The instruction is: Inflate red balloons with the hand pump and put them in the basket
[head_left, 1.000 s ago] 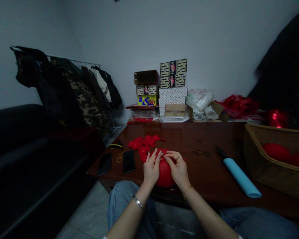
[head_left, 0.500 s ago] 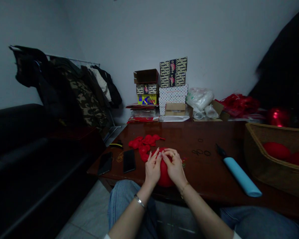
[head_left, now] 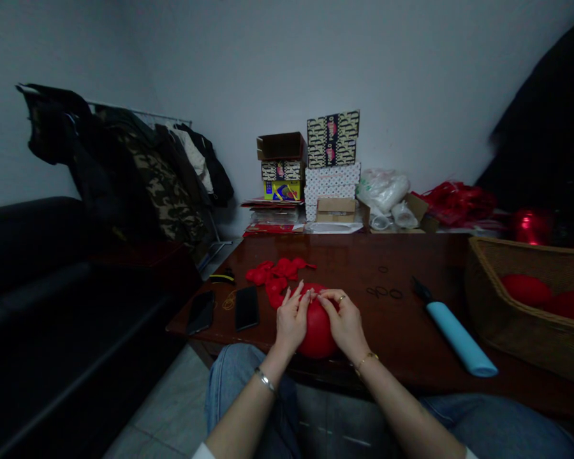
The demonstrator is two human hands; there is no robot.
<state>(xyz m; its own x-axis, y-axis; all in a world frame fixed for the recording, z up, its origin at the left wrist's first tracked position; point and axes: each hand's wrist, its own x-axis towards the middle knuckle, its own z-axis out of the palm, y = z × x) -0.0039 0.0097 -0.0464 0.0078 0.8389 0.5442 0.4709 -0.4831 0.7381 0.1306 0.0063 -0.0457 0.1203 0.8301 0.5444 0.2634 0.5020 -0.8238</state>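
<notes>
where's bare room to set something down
Bare: tabletop between the right hand and blue pump, in front of the black rings; also behind those rings, toward the far edge. Crowded: left of and behind the red balloon, with phones and limp balloons.

- The head view looks forward and down from above the person's forearms (head_left: 249, 405).
- The left hand (head_left: 291, 322) and right hand (head_left: 348, 324) are near, below its middle.
- The table (head_left: 411, 338) shows from over its near edge.
- The far wall (head_left: 220, 64) fills the top.
- The view spans sofa (head_left: 52, 325) at left to basket (head_left: 507, 328) at right.
</notes>
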